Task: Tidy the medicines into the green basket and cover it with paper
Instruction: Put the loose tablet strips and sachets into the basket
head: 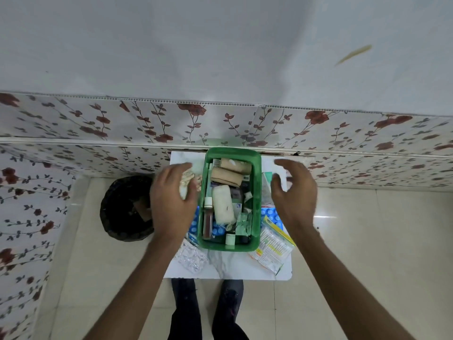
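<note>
A green basket [256, 192] stands on a small white table [228, 268]. Inside lie two tan bandage rolls [226, 176], a white gauze roll [223, 204], a brown bottle [207, 223] and small packets. My left hand [171, 204] is just left of the basket, fingers curled around a whitish strip of tablets [185, 179]. My right hand [294, 192] hovers to the basket's right, fingers spread and holding nothing. Blue blister packs [270, 215] and printed sachets [272, 251] lie on the table beside the basket, partly under it.
A dark round bin [125, 209] sits on the tiled floor left of the table. Clear blister strips [191, 257] lie at the table's front left. A floral-patterned wall panel [220, 123] runs right behind the table. My legs and shoes [208, 303] are below the table's front edge.
</note>
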